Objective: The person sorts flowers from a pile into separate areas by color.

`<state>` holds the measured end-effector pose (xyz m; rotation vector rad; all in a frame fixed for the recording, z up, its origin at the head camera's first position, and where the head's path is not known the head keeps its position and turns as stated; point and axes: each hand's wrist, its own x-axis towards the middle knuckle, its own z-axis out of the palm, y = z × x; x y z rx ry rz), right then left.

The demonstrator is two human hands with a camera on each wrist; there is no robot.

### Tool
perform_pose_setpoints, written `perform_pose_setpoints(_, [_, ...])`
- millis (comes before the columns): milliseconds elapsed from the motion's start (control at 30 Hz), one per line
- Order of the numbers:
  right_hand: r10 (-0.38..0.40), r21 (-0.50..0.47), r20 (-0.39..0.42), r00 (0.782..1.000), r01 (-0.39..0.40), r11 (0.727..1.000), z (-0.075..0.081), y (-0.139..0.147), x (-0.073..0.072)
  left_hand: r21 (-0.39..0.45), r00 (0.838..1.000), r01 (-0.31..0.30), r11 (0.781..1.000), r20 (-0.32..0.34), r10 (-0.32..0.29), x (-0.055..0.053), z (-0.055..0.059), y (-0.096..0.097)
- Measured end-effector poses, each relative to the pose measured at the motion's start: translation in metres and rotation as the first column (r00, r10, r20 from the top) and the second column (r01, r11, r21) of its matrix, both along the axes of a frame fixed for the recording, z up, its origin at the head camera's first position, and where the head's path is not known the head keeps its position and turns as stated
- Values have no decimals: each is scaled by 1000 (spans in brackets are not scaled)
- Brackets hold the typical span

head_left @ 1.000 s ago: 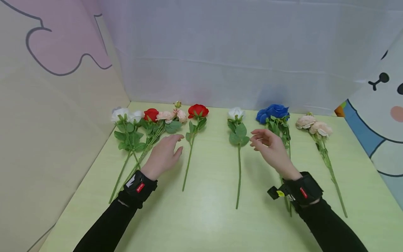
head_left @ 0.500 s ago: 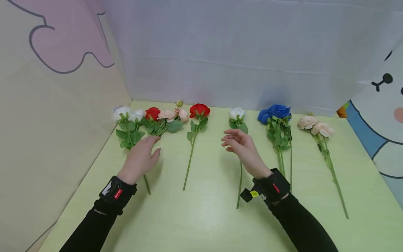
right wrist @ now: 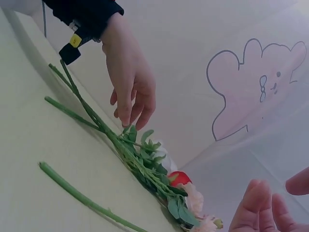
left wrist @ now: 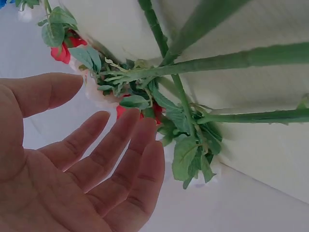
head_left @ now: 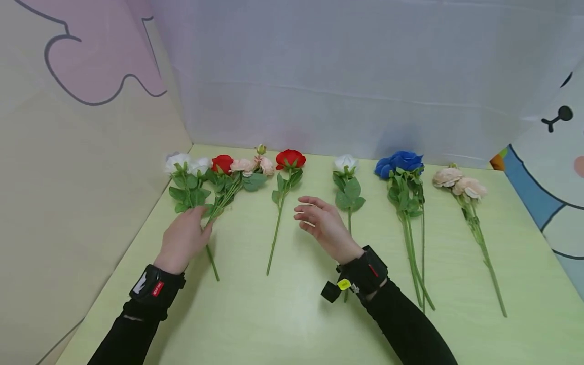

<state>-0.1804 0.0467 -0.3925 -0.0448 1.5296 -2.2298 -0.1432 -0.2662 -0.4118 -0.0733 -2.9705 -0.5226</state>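
Note:
My left hand (head_left: 182, 238) hovers over the stems of the flower group at the table's left. White roses (head_left: 177, 163), a red rose (head_left: 222, 165) and a pale pink spray (head_left: 243, 166) make up that group, their stems crossing. In the left wrist view, this hand's fingers are loosely bent beside the green stems (left wrist: 217, 60), with a gap between thumb and fingers. Nothing is held. My right hand (head_left: 326, 225) is raised, empty, fingers relaxed, between a single red rose (head_left: 290, 160) and a single white rose (head_left: 345, 163). Its fingertips show in the right wrist view.
Farther right lie blue roses (head_left: 401, 162) with several stems, then pale pink flowers (head_left: 470, 187). All rest on a pale yellow-green table (head_left: 283, 319). A white sheet (head_left: 342, 76) closes off the back, and a printed panel (head_left: 109, 167) stands along the left.
My left hand has moved left and slightly nearer, from beside the single red rose to the left group's stems. My right hand has swept left from the blue roses past the single white rose.

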Motion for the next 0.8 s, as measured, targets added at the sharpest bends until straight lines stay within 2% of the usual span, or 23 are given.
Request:
perform_pose_setpoints(200, [36, -72, 107, 994, -28, 997, -4, -16, 2, -18, 996, -43, 999, 78, 45, 4, -4, -5])
perform_pose_setpoints(367, [82, -118, 146, 986, -65, 991, -7, -26, 4, -9, 990, -47, 999, 135, 48, 3, -10, -8])
perform_pose_setpoints(600, [131, -144, 170, 977, -107, 984, -8, -36, 6, -4, 989, -37, 999, 142, 37, 1, -18, -11])
perform_pose_setpoints(800, [151, -140, 173, 973, -128, 982, -10, -40, 8, -21, 989, -22, 1000, 144, 25, -2, -19, -11])
